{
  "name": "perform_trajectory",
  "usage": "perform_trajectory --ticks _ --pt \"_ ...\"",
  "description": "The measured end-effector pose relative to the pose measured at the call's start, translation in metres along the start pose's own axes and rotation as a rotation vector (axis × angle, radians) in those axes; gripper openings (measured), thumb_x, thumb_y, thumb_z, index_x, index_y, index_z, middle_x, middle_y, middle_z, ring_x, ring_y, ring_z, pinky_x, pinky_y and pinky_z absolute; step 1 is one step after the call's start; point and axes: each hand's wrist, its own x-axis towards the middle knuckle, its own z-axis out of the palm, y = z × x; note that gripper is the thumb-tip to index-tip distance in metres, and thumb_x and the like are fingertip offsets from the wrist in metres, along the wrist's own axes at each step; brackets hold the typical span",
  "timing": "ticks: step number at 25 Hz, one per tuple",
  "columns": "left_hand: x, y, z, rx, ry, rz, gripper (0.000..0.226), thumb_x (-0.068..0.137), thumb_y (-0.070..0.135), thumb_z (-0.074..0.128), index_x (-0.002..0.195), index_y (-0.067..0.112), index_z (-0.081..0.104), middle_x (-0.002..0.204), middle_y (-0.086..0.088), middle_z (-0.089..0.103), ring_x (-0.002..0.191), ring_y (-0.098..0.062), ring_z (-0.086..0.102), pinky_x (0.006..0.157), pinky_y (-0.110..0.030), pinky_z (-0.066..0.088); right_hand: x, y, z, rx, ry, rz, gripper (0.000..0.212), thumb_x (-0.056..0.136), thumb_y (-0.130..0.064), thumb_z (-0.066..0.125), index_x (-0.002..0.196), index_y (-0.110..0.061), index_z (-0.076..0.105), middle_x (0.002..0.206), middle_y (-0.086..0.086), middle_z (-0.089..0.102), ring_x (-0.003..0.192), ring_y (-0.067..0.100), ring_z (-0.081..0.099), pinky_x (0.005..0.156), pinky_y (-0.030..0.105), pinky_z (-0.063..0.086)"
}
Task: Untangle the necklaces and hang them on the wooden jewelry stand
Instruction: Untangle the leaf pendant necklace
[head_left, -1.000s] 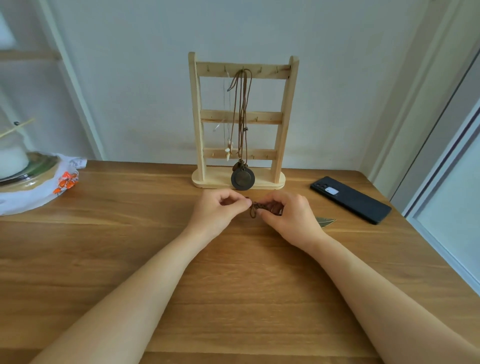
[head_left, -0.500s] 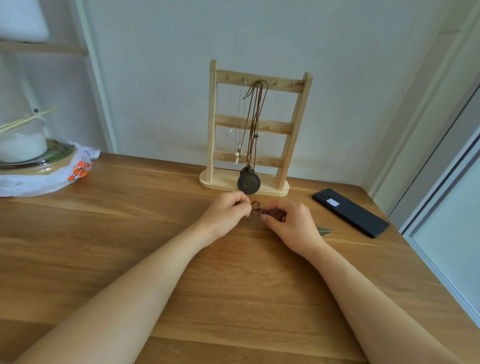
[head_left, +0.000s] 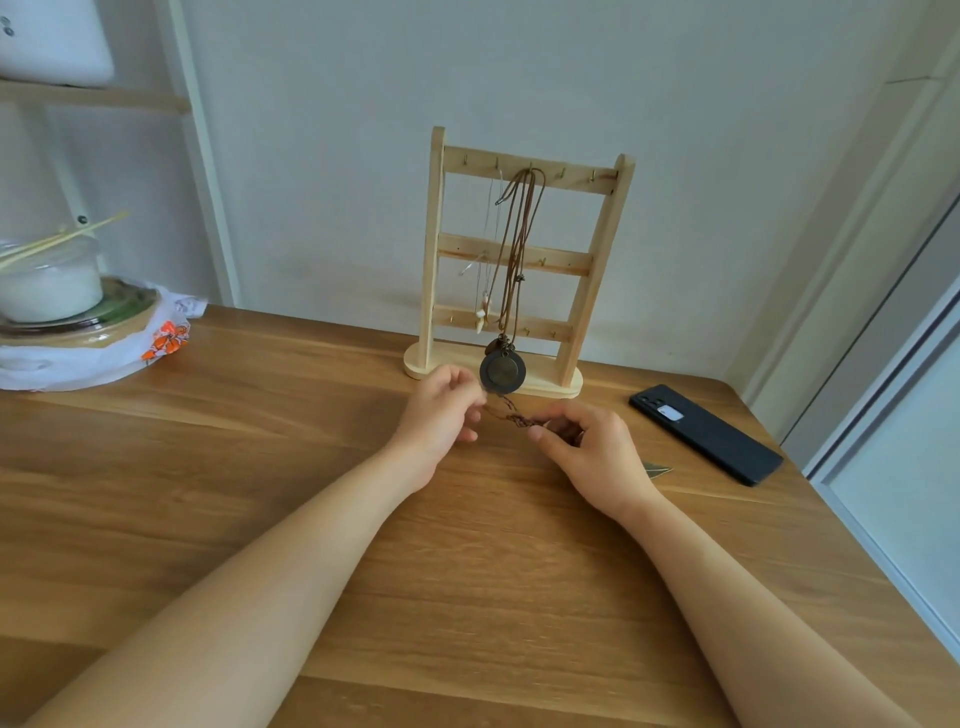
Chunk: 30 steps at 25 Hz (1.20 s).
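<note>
Hands (head_left: 441, 410) now farther apart, brown cord (head_left: 511, 414) stretched between

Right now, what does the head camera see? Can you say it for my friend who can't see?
Two hands, left and right, pinch a tangled brown cord just above a wooden table. Behind them a wooden stand holds a brown necklace with a round pendant and a thin pale one. A black phone lies to the right.

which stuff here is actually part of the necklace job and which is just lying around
Part of the job: wooden jewelry stand; brown cord necklace with round pendant and pale thin necklace hanging on it; tangled brown necklace pinched by left hand and right hand.

Lying about: black phone; glass jar; white bag.
</note>
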Motion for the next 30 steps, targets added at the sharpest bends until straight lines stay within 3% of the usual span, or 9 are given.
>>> perform_trajectory --ticks 4,9,14,20,26,30 --pt "-0.0073 -0.0039 0.0015 0.286 0.025 0.189 0.027 0.085 -0.001 0.06 0.093 0.024 0.069 0.104 0.008 0.062 0.092 -0.008 0.057 0.075 -0.023 0.045 0.0001 0.0013 0.0006 0.031 0.004 0.019 0.01 0.094 -0.024 0.069 0.103 -0.025 0.075 0.083 -0.011 0.069 0.077 0.0 0.059 0.068 0.008 0.043" --pt "-0.006 -0.0012 -0.0028 0.172 0.127 0.324 0.014 0.092 0.013 0.062 0.081 0.012 0.07 0.084 -0.006 0.069 0.081 -0.01 0.06 0.072 -0.01 0.044 0.001 -0.0021 -0.0007 0.11 0.007 0.072 0.013 0.098 -0.026 0.063 0.098 -0.021 0.074 0.071 -0.01 0.062 0.065 -0.004 0.053 0.061 0.011 0.041" --pt "-0.0076 -0.0057 0.0013 0.353 0.029 0.48 0.007 0.085 0.019 0.077 0.084 0.025 0.078 0.085 0.012 0.07 0.081 -0.002 0.06 0.068 -0.011 0.043 0.0014 -0.0028 -0.0018 0.13 -0.029 0.079 0.015 0.099 -0.027 0.061 0.093 -0.022 0.073 0.065 -0.008 0.058 0.058 0.0 0.048 0.056 0.013 0.038" --pt "-0.0097 -0.0051 0.0022 0.439 -0.054 0.464 0.013 0.083 0.019 0.08 0.092 0.027 0.081 0.086 0.018 0.075 0.085 -0.001 0.066 0.069 -0.009 0.047 0.0024 -0.0036 -0.0024 0.151 -0.031 0.102 0.018 0.1 -0.028 0.059 0.092 -0.021 0.074 0.06 -0.01 0.054 0.055 0.001 0.045 0.054 0.014 0.037" --pt "-0.0099 -0.0063 0.0027 0.457 -0.043 0.48 0.012 0.083 0.015 0.079 0.087 0.026 0.079 0.083 0.015 0.073 0.08 -0.001 0.064 0.068 -0.011 0.049 -0.0005 -0.0052 -0.0006 0.123 -0.033 0.044 0.007 0.094 -0.024 0.069 0.096 -0.023 0.075 0.073 -0.01 0.065 0.066 -0.002 0.057 0.062 0.012 0.045" --pt "-0.0085 -0.0069 0.0044 0.477 -0.063 0.447 0.009 0.084 0.013 0.074 0.084 0.023 0.075 0.081 0.011 0.072 0.079 -0.002 0.065 0.07 -0.016 0.052 -0.0018 -0.0076 0.0012 0.084 -0.037 -0.007 0.014 0.094 -0.023 0.069 0.107 -0.026 0.075 0.076 -0.005 0.067 0.068 0.003 0.057 0.063 0.014 0.046"
